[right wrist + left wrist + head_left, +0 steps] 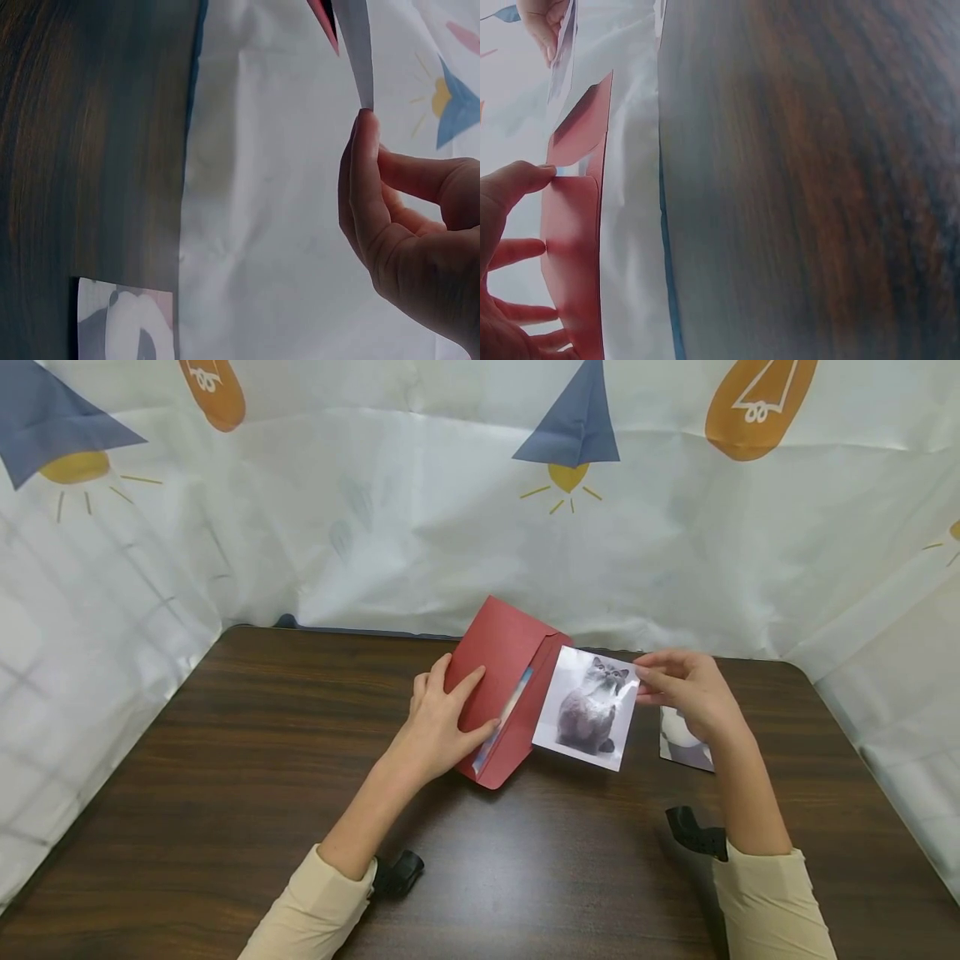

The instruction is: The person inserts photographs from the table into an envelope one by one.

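My left hand grips a red envelope, tilted and raised off the table, its thumb at the opening. The envelope's flap is folded back, and a pale blue-and-white edge of something inside shows in the slot. In the left wrist view the fingers spread against the envelope. Beside the flap, my right hand pinches a white cat photo by its right edge. Seen nearly edge-on in the right wrist view, the photo sits between thumb and fingertips.
Another picture lies on the dark wooden table, partly behind the right hand and wrist. A white curtain with lamp prints hangs along the table's back edge. Black wrist devices are on both forearms.
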Available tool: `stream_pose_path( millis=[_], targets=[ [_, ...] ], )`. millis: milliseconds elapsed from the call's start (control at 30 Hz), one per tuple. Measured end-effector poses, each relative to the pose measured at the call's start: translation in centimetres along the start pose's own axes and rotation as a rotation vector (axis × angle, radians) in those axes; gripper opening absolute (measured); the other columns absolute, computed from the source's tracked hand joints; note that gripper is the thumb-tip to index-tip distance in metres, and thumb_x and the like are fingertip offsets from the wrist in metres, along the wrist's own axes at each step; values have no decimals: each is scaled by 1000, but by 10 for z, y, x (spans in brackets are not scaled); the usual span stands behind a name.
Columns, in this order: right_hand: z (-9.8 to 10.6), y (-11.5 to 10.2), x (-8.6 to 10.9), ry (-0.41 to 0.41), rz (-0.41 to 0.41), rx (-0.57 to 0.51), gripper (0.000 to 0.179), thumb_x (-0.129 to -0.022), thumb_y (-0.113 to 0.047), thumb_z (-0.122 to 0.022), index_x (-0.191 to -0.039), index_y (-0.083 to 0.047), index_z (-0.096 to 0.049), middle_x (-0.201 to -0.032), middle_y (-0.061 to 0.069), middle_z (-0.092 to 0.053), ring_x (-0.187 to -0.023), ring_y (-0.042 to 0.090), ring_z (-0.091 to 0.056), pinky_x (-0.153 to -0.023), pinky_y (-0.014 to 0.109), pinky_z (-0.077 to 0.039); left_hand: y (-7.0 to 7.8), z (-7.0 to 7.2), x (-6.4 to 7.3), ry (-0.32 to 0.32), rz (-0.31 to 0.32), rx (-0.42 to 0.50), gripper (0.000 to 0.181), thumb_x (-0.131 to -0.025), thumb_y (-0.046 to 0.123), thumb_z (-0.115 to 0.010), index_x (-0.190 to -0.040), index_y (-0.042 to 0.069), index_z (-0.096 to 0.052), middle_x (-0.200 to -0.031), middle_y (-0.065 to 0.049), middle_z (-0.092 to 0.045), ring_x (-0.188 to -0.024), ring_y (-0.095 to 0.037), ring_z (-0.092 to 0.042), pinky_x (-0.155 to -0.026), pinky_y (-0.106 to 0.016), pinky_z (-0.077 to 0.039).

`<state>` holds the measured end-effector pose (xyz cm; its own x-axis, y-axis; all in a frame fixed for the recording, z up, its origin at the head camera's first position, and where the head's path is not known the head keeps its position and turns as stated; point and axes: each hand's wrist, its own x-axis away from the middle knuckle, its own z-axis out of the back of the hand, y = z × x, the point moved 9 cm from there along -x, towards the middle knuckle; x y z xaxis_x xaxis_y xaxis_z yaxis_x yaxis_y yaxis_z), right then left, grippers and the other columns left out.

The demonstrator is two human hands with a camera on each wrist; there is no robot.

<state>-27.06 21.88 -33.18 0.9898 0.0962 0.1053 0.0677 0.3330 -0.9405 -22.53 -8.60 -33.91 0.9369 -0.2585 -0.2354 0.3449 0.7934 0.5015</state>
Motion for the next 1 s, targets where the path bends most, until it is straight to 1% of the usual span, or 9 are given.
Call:
stream_pose_path(
  millis=[233, 467, 667, 833, 1000],
  targets=[
    [-7, -1, -1, -7, 10, -16, 38, -107, -3, -58, -136, 20, -52, -99, -9, -67, -81, 6, -71, -82, 29, -63, 3, -1, 1, 5, -13, -10, 71, -92, 32, -81, -154, 9, -54, -165, -27, -28, -138, -46, -36, -96, -56, -57],
    [-13, -1, -1, -22, -7, -18, 38, -107, -4, -57, -136, 20, -52, -102, -5, -67, -83, 6, -70, -85, 31, -63, 6, -2, 1, -1, -20, -7, 72, -92, 32, -81, -154, 9, -54, -165, -26, -27, -139, -46, -35, -97, -56, -57],
    [-16, -3, 0, -25, 1, -39, 37, -107, -2, -57, -135, 21, -52, -99, -6, -67, -81, 6, -70, -83, 30, -63, 9, -2, 1, 10, -33, -5, 70, -92, 32, -81, -153, 9, -55, -165, -27, -27, -137, -47, -36, -100, -57, -54],
    [-19, -5, 0, -33, 13, -63, 36, -107, 0, -56, -134, 23, -51, -97, -6, -68, -80, 6, -71, -80, 28, -63, 12, -2, 2, 27, -45, -6, 70, -91, 31, -82, -152, 8, -56, -164, -27, -29, -136, -47, -37, -99, -57, -55],
    [-22, -6, 1, -31, 6, -55, 35, -107, 0, -56, -134, 23, -52, -97, -5, -68, -79, 6, -71, -81, 29, -63, 13, -2, 2, 32, -55, -4, 69, -92, 30, -82, -152, 8, -56, -164, -28, -29, -136, -48, -37, -100, -58, -53]
  ],
)
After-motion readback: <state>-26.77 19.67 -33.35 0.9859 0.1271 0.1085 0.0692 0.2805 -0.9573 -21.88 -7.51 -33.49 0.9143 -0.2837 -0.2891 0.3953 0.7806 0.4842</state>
